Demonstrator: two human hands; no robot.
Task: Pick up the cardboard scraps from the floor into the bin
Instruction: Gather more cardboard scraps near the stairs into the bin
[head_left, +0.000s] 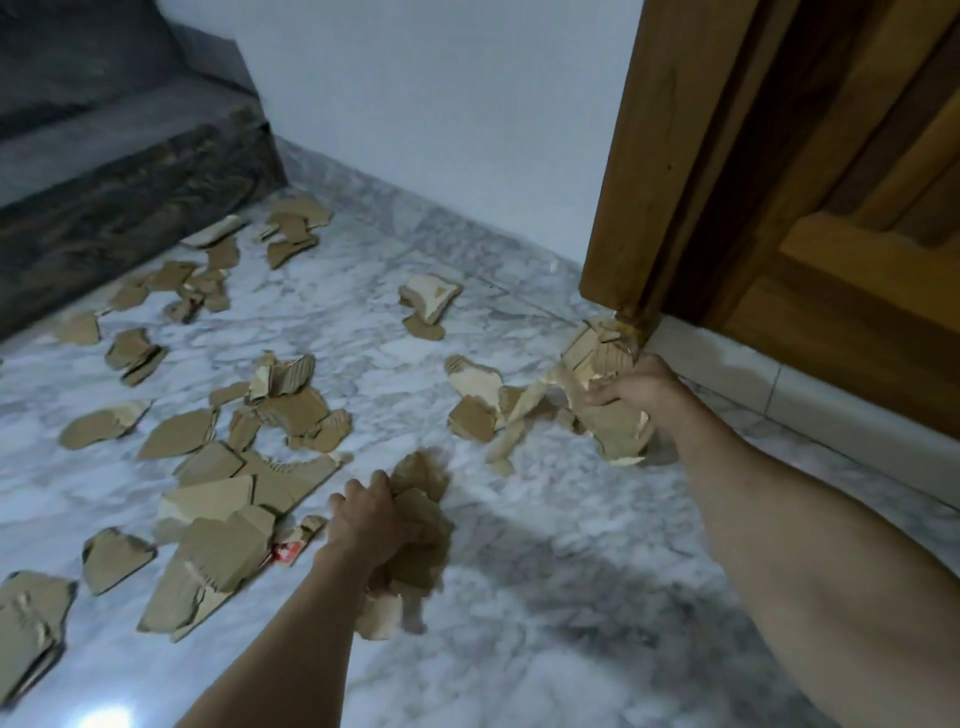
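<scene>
Both hands gather torn cardboard from the marble floor.

In the head view, the left hand (366, 512) has its fingers curled around a bunch of brown scraps (415, 525), held just above the marble floor (545, 597) (this part is blurred, so single pieces cannot be told apart). The right hand (641, 387) grips another bunch of scraps (610, 395) near the bottom corner of the wooden door frame (639, 218). Many loose cardboard scraps (223, 488) lie spread on the floor, mostly to the left of the hands and up toward a dark grey sofa (119, 171) at the far left. One pale piece (428, 299) lies alone near the white wall (441, 104). A small red item (287, 552) shows under the scraps beside the left wrist.
</scene>
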